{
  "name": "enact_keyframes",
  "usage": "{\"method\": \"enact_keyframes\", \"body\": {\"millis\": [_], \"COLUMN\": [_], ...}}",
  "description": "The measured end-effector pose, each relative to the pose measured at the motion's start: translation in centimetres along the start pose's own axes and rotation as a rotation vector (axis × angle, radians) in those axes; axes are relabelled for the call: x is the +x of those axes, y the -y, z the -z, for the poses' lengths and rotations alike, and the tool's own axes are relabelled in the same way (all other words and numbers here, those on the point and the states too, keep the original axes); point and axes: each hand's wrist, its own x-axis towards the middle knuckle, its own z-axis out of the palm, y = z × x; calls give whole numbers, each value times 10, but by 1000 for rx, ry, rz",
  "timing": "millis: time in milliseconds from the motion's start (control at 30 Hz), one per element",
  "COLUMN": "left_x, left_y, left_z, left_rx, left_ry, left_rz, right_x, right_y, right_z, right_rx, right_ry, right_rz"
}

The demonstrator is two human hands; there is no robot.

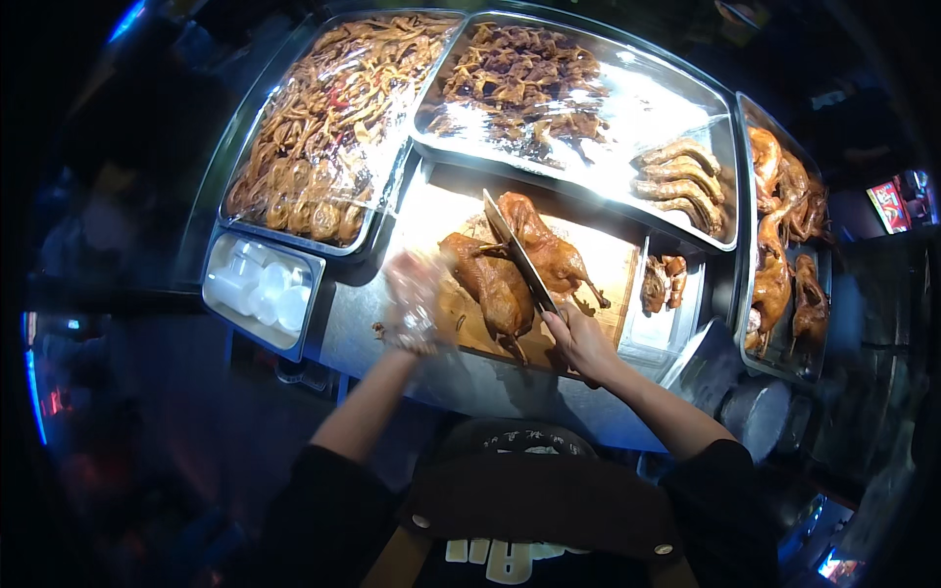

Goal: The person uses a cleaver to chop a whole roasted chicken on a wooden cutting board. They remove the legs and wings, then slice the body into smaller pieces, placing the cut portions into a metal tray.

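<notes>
My right hand [587, 339] grips the handle of a cleaver [523, 259], seen nearly edge-on, with its blade pointing away from me. The blade stands between two pieces of cooked brown poultry, apparently duck. The left piece [491, 283] lies nearer me; the right piece [548, 242] partly hides behind the blade, its leg pointing right. Both rest on a wooden cutting board [614, 253]. At the board's left edge is my left hand [414, 301], in a clear plastic glove. Motion blur hides its fingers, and nothing can be made out in it.
Film-covered metal trays of cooked meat, one left [309, 140] and one behind [537, 88], border the board. A small tray [665, 323] holds meat pieces; another [809, 309] holds whole poultry. Plastic tubs fill a metal bin [257, 334] at left.
</notes>
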Motion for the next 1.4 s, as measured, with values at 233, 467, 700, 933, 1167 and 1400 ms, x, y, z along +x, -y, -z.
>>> {"method": "enact_keyframes", "body": {"millis": [233, 467, 700, 933, 1167, 1400], "left_x": [-8, 30, 51, 64, 110, 117], "left_y": [-79, -14, -27, -18, -35, -16], "left_z": [-45, 23, 29, 14, 13, -25], "left_rx": [-945, -582, -749, -134, 193, 342], "left_ry": [156, 908, 1257, 1151, 31, 311], "left_rz": [983, 375, 582, -141, -933, -852], "right_x": [4, -16, -53, -29, -8, 2], "right_y": [-20, -46, -10, -8, 5, -16], "right_z": [-8, 11, 15, 4, -2, -25], "right_rx": [61, 198, 88, 100, -57, -65], "right_ry": [-39, -123, -200, -91, -53, -137], "right_rz": [-11, -63, 202, 32, 49, 79]}}
